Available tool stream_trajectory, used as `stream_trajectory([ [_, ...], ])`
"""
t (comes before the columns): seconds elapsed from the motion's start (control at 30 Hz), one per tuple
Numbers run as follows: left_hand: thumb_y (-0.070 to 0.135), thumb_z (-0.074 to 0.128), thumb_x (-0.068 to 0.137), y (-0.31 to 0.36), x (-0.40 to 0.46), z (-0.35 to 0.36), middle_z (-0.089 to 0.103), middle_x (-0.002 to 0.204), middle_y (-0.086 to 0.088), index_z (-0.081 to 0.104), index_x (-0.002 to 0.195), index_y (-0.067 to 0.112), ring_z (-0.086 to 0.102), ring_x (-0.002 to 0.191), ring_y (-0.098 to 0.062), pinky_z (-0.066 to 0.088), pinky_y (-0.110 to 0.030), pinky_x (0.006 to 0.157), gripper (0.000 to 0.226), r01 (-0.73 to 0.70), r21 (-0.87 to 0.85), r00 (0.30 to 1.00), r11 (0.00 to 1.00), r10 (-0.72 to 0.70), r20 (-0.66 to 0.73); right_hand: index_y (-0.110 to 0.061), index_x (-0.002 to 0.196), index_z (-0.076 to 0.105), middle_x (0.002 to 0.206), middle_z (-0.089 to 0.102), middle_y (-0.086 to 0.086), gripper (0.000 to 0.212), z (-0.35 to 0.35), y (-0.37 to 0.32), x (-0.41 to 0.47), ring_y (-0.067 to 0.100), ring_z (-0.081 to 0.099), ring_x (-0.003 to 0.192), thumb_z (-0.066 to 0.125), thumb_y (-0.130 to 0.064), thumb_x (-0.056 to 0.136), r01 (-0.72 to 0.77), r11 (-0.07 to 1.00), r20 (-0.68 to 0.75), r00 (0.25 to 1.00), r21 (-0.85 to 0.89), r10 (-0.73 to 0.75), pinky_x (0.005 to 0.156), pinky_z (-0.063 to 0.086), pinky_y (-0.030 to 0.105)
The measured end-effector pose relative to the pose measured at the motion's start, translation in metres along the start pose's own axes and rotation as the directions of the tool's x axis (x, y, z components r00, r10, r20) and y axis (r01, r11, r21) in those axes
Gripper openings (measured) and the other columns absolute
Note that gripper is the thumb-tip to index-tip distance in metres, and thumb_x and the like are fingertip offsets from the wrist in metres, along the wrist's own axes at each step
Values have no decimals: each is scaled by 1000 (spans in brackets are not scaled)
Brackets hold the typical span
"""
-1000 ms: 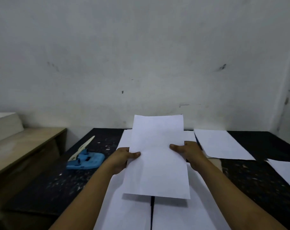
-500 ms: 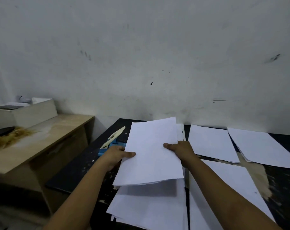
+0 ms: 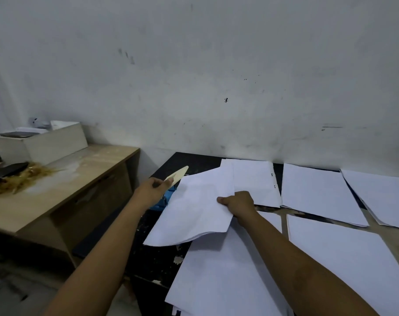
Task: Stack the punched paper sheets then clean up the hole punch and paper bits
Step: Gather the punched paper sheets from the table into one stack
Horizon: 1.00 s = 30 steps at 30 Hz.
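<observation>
The right hand (image 3: 238, 202) pinches a thin sheaf of white punched paper sheets (image 3: 195, 210) by its right edge, lifted over the dark speckled surface (image 3: 162, 254). The left hand (image 3: 151, 191) reaches the cream lever of the blue hole punch (image 3: 171, 190), fingers curled at it; a firm grip cannot be told. Judged, stacking pauses for the punch. Next calls for lifting it clear without disturbing the loose sheets.
</observation>
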State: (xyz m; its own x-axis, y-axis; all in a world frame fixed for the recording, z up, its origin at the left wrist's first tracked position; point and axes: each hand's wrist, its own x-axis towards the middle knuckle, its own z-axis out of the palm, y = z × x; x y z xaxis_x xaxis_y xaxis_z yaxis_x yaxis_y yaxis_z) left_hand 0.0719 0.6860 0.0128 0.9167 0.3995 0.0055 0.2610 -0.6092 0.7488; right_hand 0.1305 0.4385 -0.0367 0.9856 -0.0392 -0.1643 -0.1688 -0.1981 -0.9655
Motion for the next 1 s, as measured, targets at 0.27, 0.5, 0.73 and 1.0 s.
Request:
stream_trajectory([
  [0.27,79,51,78,-11,12,3,56,130,-8,51,130,17,51,100,-20,46,-39,86,80,56,5,998,998,-56,13,-5,93,69,96,73,10,39,10,1,12,33,70,90,86,-24,62,-48,999,0,999,14,48,84,59,46],
  [0.5,78,45,81,-8,14,4,57,128,-10,50,131,14,53,102,-23,43,-37,84,82,55,69,998,996,-57,31,1,99,67,96,71,14,44,21,1,9,34,69,87,86,-21,67,-77,995,0,997,69,77,83,59,48],
  [0.73,70,49,86,-4,11,1,56,122,-7,51,127,14,52,100,-20,44,-36,84,70,30,53,999,998,-32,37,2,101,68,97,72,15,40,24,4,8,36,70,87,85,-17,70,-83,989,-2,996,120,84,83,59,48],
  [1.0,50,38,101,49,4,10,59,105,5,60,120,19,54,93,-13,42,-27,73,42,-374,62,927,926,375,-7,0,105,68,101,72,14,44,24,4,8,34,69,91,85,-22,71,-70,994,14,998,80,69,85,59,46],
])
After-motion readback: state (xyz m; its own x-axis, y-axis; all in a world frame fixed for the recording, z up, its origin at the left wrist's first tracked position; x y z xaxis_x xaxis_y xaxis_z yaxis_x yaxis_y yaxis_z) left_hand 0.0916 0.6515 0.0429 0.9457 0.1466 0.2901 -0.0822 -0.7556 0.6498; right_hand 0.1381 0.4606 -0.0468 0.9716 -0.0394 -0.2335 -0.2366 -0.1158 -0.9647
